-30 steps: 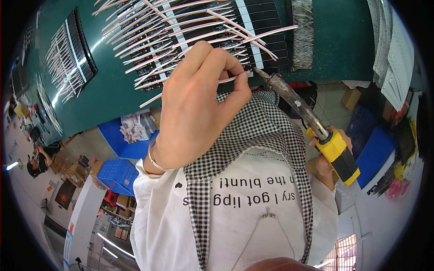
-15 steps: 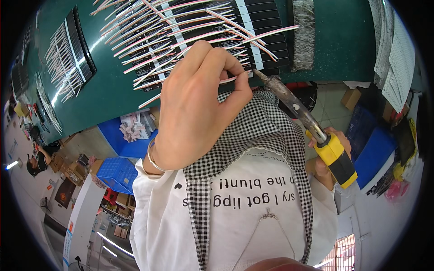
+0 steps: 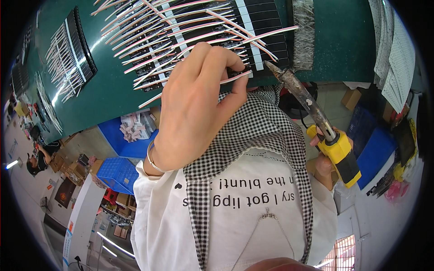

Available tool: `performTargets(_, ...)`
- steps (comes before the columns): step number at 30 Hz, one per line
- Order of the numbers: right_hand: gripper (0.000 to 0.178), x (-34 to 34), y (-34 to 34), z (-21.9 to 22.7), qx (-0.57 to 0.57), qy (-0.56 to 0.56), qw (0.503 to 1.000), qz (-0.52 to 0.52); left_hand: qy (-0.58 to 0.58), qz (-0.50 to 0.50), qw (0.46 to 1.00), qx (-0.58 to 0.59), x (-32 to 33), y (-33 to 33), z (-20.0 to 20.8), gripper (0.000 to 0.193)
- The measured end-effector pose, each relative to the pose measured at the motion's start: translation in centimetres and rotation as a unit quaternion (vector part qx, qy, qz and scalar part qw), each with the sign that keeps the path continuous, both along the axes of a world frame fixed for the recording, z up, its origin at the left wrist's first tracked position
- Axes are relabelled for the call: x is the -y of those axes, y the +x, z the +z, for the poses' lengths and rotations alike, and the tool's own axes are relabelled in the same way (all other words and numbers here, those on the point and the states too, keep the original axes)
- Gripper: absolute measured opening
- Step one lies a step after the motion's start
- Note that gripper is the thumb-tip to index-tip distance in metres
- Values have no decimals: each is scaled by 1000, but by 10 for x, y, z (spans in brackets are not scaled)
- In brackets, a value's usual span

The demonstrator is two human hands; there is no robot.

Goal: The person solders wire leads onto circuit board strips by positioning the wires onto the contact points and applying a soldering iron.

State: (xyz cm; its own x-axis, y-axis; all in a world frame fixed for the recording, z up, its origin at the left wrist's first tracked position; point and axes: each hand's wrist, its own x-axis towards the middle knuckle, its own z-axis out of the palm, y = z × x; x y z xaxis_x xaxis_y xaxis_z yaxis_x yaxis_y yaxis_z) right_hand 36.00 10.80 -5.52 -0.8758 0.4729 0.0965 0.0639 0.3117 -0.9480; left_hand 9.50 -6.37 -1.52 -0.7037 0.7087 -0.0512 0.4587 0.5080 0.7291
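My left hand [image 3: 192, 108] is closed over the near edge of a row of black circuit strips [image 3: 275, 38], with thumb and forefinger at a thin red-and-white wire [image 3: 236, 78]. The wire's end shows just past the fingertips. A yellow-and-black soldering iron [image 3: 312, 106] is in my right hand [image 3: 324, 165], which is partly hidden behind its handle. The iron's tip points up and left, near the strips' right edge, apart from the wire. Many more red-and-white wires [image 3: 135, 40] lie fanned across the strips.
A worn, silvery rectangular block [image 3: 303, 36] lies right of the strips on the green table [image 3: 339, 36]. Another strip panel with wires [image 3: 68, 58] lies at the left. White sheets [image 3: 393, 54] hang at the far right. Blue crates [image 3: 116, 174] stand below the table.
The soldering iron's tip has moved right and slightly away from me, off the wire's end. My left thumb has shifted a little to the left, showing more of the wire.
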Motion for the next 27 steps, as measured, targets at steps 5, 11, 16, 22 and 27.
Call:
performTargets(5,55,1,-7,1,-10,-24,1000,6,23,4,1000,-8,2,1,-4,16)
performTargets(11,80,9,-16,9,95,35,993,-52,-12,4,1000,-10,-2,0,0,14)
performTargets(16,79,6,-26,7,38,85,996,-10,-5,21,1000,6,-3,1,1,14)
performTargets(22,81,7,-21,8,64,77,995,-14,1,21,1000,8,-3,1,0,14)
performTargets(27,82,4,-18,8,60,78,995,-3,-5,24,1000,10,-3,1,1,14)
